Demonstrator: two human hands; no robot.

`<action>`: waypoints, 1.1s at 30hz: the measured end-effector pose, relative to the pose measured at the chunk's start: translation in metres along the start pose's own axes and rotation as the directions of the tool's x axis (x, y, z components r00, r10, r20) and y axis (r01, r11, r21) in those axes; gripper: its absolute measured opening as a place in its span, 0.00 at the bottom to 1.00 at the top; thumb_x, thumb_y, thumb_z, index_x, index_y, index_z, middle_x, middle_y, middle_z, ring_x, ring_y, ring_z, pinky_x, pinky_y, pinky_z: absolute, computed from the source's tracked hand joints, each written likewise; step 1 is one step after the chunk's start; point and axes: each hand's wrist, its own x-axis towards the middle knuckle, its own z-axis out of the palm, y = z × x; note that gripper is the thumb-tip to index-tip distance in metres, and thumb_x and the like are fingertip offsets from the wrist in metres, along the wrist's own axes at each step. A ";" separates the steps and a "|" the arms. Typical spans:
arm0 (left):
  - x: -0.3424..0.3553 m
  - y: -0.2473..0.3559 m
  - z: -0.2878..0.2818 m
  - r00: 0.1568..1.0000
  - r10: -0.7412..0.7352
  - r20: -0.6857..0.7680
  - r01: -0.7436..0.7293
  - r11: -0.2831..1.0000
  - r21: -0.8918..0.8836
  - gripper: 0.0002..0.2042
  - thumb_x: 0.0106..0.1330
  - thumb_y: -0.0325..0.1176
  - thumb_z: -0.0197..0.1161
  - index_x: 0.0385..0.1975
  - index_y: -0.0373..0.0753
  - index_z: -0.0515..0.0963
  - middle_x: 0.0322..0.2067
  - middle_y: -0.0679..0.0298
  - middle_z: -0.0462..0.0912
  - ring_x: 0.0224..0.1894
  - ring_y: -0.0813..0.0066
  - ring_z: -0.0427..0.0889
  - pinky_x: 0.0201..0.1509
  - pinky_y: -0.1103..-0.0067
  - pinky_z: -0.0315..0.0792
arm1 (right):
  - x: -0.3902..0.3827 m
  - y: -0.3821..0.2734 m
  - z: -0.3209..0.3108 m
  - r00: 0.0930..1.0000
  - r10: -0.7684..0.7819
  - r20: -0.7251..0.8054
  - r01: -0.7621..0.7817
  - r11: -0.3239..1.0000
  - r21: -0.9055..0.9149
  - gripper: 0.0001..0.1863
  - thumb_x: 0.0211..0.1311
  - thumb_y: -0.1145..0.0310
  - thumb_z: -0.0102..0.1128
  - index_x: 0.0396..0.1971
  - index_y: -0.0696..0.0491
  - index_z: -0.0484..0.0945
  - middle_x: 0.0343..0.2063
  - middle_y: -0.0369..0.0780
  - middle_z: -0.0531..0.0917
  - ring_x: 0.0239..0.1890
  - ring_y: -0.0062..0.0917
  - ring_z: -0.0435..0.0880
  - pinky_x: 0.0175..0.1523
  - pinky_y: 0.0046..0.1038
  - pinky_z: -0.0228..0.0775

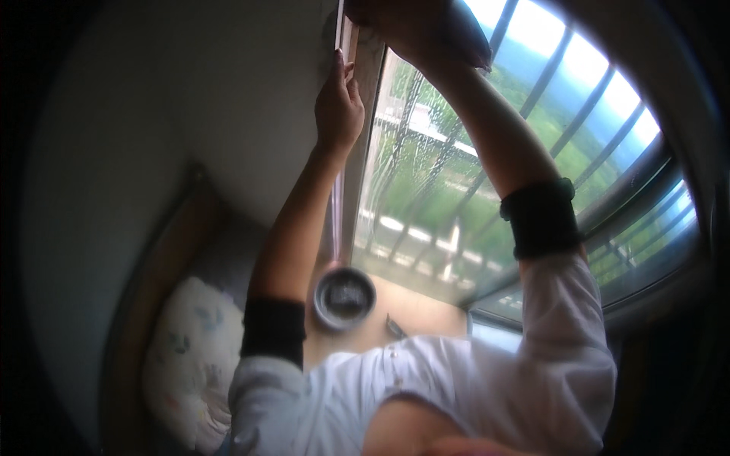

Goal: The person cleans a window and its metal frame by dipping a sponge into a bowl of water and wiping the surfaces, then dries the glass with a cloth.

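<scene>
Arms reach up in our head view toward a window frame (370, 83) beside a white wall (190, 83); our left hand (338, 106) presses its fingers, held together, against the frame's edge. Our right hand (414, 26) sits at the frame's top, though we cannot tell its grip. Below, a round metal bowl (344, 298) rests on the wooden sill (414, 311), near a floral pillow (190, 357).

Single head-worn fisheye view, tilted along the person's own torso and raised forearms toward the window (487, 175) and the wall (190, 99) left of it. Close range: sleeves fill the lower frame; edges vignetted dark, straight bars bent near the rim
</scene>
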 end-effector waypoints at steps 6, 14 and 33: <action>-0.039 -0.014 -0.032 0.995 -0.052 -0.085 0.055 0.998 0.032 0.23 0.67 0.19 0.43 0.64 0.34 0.60 0.51 0.49 0.77 0.54 0.55 0.77 0.56 0.69 0.72 | -0.103 -0.073 0.010 0.988 -0.088 0.126 0.098 0.992 -0.081 0.18 0.54 0.60 0.55 0.48 0.40 0.77 0.52 0.30 0.75 0.60 0.27 0.69 0.51 0.42 0.65; -0.110 -0.035 -0.082 0.993 -0.118 -0.017 0.119 0.967 0.227 0.24 0.65 0.18 0.47 0.63 0.33 0.63 0.50 0.50 0.78 0.52 0.55 0.78 0.56 0.69 0.72 | -0.291 -0.164 0.028 0.748 -0.317 0.582 0.073 0.912 0.403 0.19 0.58 0.61 0.57 0.51 0.39 0.75 0.53 0.31 0.75 0.60 0.30 0.71 0.67 0.41 0.58; -0.129 -0.013 -0.075 0.989 -0.109 0.104 0.086 0.975 0.207 0.26 0.62 0.19 0.54 0.63 0.34 0.63 0.51 0.51 0.77 0.55 0.56 0.77 0.58 0.70 0.71 | -0.204 -0.092 -0.031 0.708 0.062 0.704 0.128 0.968 -0.214 0.34 0.42 0.64 0.62 0.57 0.44 0.69 0.55 0.39 0.71 0.60 0.42 0.65 0.56 0.48 0.64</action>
